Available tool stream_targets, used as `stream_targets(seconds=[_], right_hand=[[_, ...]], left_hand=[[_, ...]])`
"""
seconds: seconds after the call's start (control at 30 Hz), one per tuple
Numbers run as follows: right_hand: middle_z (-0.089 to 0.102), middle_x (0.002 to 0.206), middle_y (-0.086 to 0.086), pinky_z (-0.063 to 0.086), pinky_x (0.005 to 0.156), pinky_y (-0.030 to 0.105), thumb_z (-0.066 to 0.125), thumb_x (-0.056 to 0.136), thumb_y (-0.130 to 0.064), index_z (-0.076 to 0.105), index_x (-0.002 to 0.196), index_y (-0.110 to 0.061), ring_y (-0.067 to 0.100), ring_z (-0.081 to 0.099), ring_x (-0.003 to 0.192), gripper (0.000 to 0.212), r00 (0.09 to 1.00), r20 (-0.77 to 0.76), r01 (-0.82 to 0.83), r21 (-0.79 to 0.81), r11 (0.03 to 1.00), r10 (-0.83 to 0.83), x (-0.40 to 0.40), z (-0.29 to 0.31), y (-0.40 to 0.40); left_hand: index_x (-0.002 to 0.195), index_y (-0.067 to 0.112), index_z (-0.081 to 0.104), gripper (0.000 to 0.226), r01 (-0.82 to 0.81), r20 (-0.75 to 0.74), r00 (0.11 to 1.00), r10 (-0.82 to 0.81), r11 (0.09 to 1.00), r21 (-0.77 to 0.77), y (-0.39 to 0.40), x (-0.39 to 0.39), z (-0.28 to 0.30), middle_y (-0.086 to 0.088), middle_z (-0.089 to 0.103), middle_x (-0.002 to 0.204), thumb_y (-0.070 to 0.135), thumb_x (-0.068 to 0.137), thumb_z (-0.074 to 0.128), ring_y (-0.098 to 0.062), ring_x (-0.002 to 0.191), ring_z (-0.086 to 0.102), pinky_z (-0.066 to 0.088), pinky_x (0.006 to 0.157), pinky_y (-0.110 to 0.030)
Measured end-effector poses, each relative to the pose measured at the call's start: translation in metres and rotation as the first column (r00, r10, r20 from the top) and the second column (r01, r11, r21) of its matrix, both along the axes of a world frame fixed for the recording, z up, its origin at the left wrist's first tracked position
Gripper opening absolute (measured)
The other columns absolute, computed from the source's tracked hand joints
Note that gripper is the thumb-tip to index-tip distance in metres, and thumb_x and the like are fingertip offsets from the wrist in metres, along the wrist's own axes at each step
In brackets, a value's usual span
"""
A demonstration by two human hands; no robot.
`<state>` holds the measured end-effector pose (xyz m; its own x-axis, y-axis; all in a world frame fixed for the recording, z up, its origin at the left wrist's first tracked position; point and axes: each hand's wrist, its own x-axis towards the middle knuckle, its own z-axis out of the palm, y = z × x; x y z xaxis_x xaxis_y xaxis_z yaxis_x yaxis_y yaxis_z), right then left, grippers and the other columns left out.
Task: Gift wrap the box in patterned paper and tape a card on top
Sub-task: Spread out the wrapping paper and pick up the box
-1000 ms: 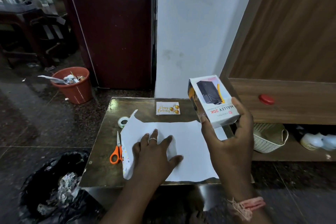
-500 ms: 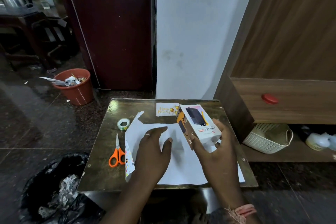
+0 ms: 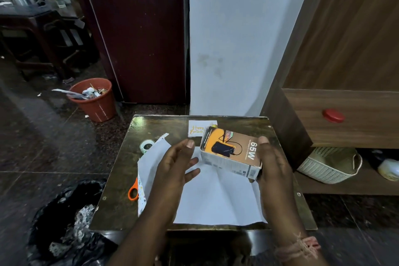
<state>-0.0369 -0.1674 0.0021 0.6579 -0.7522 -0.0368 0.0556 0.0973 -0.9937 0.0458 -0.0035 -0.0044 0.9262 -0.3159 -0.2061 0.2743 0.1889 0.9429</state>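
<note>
Box in right hand

I see a dim room with a dark speckled floor. A white wall stands behind the surface, a maroon door to its left, and a wood cabinet to its right. An orange bin and black bag sit on the floor at left.

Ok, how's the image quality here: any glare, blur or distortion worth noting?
Head view: dim overall, with glare on the table at its far-left corner; wide-angle bending of the wall edges; the box print stays readable, and both hands look sharp.
</note>
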Motion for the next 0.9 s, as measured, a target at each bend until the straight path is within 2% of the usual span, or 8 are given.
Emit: stream_targets(seconds=[0.1, 0.2, 0.33, 0.4, 0.47, 0.53, 0.67, 0.9], right_hand=[[0.076, 0.086, 0.009, 0.037, 0.063, 0.039, 0.054, 0.086, -0.067, 0.074, 0.089, -0.024, 0.025, 0.061, 0.074, 0.048, 0.987, -0.07, -0.141, 0.066, 0.988, 0.146, 0.0, 0.001, -0.001], [0.076, 0.083, 0.006, 0.041, 0.064, 0.034, 0.051, 0.089, -0.073, 0.075, 0.09, -0.022, 0.018, 0.063, 0.072, 0.056, 0.951, -0.186, -0.241, 0.062, 0.969, 0.248, 0.0, -0.001, 0.002], [0.074, 0.082, 0.015, 0.047, 0.059, 0.035, 0.05, 0.082, -0.082, 0.076, 0.096, -0.018, 0.023, 0.065, 0.073, 0.07, 0.965, -0.074, -0.239, 0.139, 0.961, 0.251, 0.003, -0.002, 0.003], [0.075, 0.091, 0.012, 0.053, 0.064, 0.036, 0.06, 0.081, -0.077, 0.075, 0.109, -0.021, 0.023, 0.067, 0.08, 0.065, 0.959, 0.023, -0.282, 0.172, 0.944, 0.282, 0.004, -0.001, 0.003], [0.076, 0.105, 0.007, 0.057, 0.073, 0.038, 0.068, 0.087, -0.06, 0.07, 0.123, -0.028, 0.023, 0.07, 0.092, 0.048, 0.944, 0.045, -0.329, 0.082, 0.941, 0.326, 0.004, -0.002, 0.006], [0.075, 0.112, 0.0, 0.057, 0.078, 0.039, 0.063, 0.091, -0.051, 0.065, 0.13, -0.033, 0.019, 0.071, 0.099, 0.043, 0.948, 0.015, -0.318, 0.018, 0.948, 0.318, 0.004, -0.005, 0.01], [0.076, 0.098, 0.002, 0.048, 0.062, 0.028, 0.055, 0.087, -0.059, 0.07, 0.115, -0.029, 0.013, 0.06, 0.075, 0.043, 0.98, -0.045, -0.192, 0.036, 0.981, 0.194, 0.004, -0.004, 0.012], [0.071, 0.091, 0.015, 0.045, 0.055, 0.019, 0.055, 0.087, -0.055, 0.072, 0.115, -0.028, 0.007, 0.056, 0.066, 0.042, 0.985, -0.007, -0.174, 0.026, 0.984, 0.174, 0.003, -0.002, 0.011]], left_hand=[[0.122, 0.025, 0.071, 0.044, 0.077, -0.008, 0.997, -0.078, 0.996, -0.051, 0.001, -0.003, 0.002, -0.004, 0.075, 0.121, 0.054, 0.089, 0.072, -0.025, 0.113, 0.072, 0.055, 0.1, -0.048], [0.117, 0.03, 0.074, 0.035, 0.166, -0.029, 0.985, -0.168, 0.984, -0.061, 0.0, -0.007, 0.007, -0.008, 0.076, 0.118, 0.051, 0.092, 0.065, -0.029, 0.113, 0.071, 0.053, 0.101, -0.054], [0.115, 0.02, 0.076, 0.041, 0.149, -0.216, 0.963, -0.163, 0.985, -0.082, 0.0, -0.008, 0.011, -0.011, 0.077, 0.116, 0.049, 0.091, 0.06, -0.03, 0.112, 0.071, 0.055, 0.096, -0.049], [0.113, 0.021, 0.077, 0.041, 0.107, -0.344, 0.926, -0.155, 0.982, -0.156, 0.002, -0.008, 0.011, -0.012, 0.075, 0.119, 0.051, 0.093, 0.059, -0.027, 0.111, 0.071, 0.056, 0.094, -0.044], [0.123, 0.016, 0.073, 0.05, 0.121, -0.421, 0.881, -0.215, 0.964, -0.238, 0.003, -0.01, 0.011, -0.018, 0.072, 0.125, 0.054, 0.096, 0.056, -0.033, 0.118, 0.068, 0.056, 0.1, -0.049], [0.131, 0.01, 0.066, 0.062, 0.217, -0.464, 0.828, -0.314, 0.943, -0.251, 0.003, -0.012, 0.013, -0.025, 0.069, 0.127, 0.059, 0.097, 0.052, -0.041, 0.118, 0.067, 0.057, 0.098, -0.051], [0.133, 0.007, 0.064, 0.074, 0.364, -0.522, 0.749, -0.408, 0.912, -0.191, 0.002, -0.012, 0.013, -0.031, 0.069, 0.121, 0.067, 0.092, 0.052, -0.041, 0.111, 0.071, 0.064, 0.085, -0.043], [0.133, 0.004, 0.064, 0.074, 0.376, -0.523, 0.734, -0.433, 0.9, -0.218, 0.002, -0.011, 0.007, -0.034, 0.066, 0.125, 0.065, 0.094, 0.05, -0.044, 0.112, 0.07, 0.064, 0.08, -0.043]])
